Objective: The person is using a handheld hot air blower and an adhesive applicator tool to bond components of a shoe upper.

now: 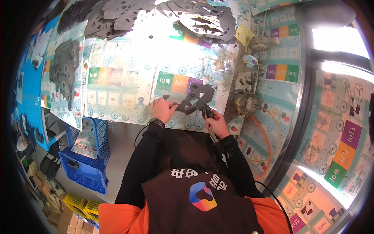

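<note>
A dark grey plastic part with cut-out openings lies on the patterned work table in front of me. My left hand is closed on the narrow left end of this part, fingers at its tip. In my right hand is a dark hand tool with a red piece near the fingers. The tool's front end meets the part's lower right edge; whether it touches cannot be made out. A small dark scrap rests just beyond my left fingers.
Piles of similar grey parts lie along the table's far edge, with another stack to the left. A round metal fixture with orange hoses stands at right. Blue crates are below left, beside yellow crates.
</note>
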Demonstrator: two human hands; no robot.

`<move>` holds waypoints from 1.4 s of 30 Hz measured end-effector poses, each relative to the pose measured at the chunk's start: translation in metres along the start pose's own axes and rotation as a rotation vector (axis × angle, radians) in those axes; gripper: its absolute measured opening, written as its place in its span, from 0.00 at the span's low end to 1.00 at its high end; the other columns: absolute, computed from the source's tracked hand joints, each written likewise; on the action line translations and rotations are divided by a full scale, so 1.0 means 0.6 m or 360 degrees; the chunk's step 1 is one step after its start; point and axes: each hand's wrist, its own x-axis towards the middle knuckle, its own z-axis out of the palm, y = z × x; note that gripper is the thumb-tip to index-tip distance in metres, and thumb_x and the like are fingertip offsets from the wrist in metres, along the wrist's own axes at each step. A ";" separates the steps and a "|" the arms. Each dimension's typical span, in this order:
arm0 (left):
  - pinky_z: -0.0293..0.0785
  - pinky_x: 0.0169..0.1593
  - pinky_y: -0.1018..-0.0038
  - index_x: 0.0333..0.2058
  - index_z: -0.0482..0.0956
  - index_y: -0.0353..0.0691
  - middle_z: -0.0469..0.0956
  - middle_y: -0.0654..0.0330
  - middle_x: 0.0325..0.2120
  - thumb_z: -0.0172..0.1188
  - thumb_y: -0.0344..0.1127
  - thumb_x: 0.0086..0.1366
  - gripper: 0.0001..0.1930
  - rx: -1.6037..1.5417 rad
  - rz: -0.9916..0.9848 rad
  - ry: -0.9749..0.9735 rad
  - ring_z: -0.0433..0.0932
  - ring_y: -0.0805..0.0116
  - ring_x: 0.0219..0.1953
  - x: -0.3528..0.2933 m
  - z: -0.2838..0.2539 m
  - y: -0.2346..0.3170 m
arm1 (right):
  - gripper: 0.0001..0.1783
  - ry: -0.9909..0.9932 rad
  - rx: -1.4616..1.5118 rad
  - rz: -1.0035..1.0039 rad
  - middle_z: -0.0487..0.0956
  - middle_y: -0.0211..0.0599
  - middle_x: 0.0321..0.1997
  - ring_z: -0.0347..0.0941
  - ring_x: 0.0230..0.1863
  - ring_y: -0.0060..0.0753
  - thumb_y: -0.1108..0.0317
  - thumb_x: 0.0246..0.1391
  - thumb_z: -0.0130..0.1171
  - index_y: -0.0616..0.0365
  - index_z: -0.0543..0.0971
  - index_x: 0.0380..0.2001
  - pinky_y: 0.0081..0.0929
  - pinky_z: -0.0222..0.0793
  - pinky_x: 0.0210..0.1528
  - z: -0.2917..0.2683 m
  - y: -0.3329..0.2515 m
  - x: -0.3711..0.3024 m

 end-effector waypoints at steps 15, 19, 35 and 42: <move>0.62 0.46 0.57 0.21 0.80 0.47 0.73 0.58 0.31 0.67 0.54 0.58 0.18 -0.0006 0.0005 -0.0039 0.72 0.55 0.43 0.002 0.000 -0.001 | 0.10 0.0104 0.0309 -0.0054 0.73 0.29 0.24 0.69 0.22 0.22 0.78 0.50 0.54 0.63 0.76 0.37 0.21 0.64 0.26 -0.025 -0.016 0.004; 0.61 0.48 0.57 0.21 0.81 0.47 0.73 0.58 0.32 0.67 0.53 0.58 0.17 0.0006 -0.0042 -0.0102 0.72 0.55 0.44 0.002 -0.005 0.002 | 0.09 0.0162 0.0292 -0.0106 0.73 0.29 0.24 0.69 0.22 0.22 0.79 0.50 0.54 0.64 0.75 0.37 0.21 0.64 0.26 -0.025 -0.021 0.003; 0.62 0.47 0.57 0.22 0.80 0.48 0.73 0.59 0.31 0.67 0.54 0.58 0.17 0.0021 -0.0053 -0.0070 0.72 0.56 0.44 0.001 -0.006 0.004 | 0.08 0.0277 0.0331 -0.0284 0.75 0.31 0.21 0.68 0.17 0.21 0.73 0.52 0.59 0.60 0.76 0.37 0.20 0.57 0.15 -0.039 -0.013 0.024; 0.62 0.48 0.57 0.22 0.80 0.48 0.73 0.59 0.31 0.67 0.53 0.58 0.17 -0.0012 -0.0022 -0.0048 0.72 0.55 0.43 -0.001 -0.006 0.002 | 0.10 0.0222 0.0392 -0.0175 0.75 0.29 0.27 0.69 0.24 0.22 0.79 0.50 0.56 0.66 0.76 0.38 0.22 0.64 0.28 -0.027 -0.036 0.016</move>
